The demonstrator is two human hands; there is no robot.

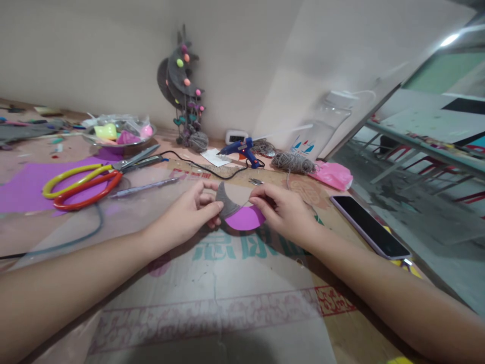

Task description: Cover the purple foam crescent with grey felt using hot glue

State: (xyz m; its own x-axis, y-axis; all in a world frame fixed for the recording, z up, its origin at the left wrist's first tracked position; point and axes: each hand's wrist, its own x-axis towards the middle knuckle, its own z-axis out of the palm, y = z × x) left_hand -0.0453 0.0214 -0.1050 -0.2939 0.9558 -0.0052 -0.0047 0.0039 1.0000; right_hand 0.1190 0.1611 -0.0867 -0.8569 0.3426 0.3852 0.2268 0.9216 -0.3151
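Note:
My left hand (197, 207) pinches the left edge of a grey felt crescent (226, 203), with thumb and fingers closed on it. My right hand (278, 207) pinches the right end of the same piece, where a purple felt half-circle (245, 218) lies under the grey crescent. Both pieces sit just above a printed cardboard sheet (227, 283) on the table.
Yellow and orange scissors (87, 182) and a pen (144, 188) lie at left on purple felt (22, 187). A blue glue gun (242, 149), grey yarn (293, 163), a pink bag (332, 175), a bowl of craft bits (119, 134) and a hanging felt decoration (184, 86) stand behind. A phone (369, 226) lies at right.

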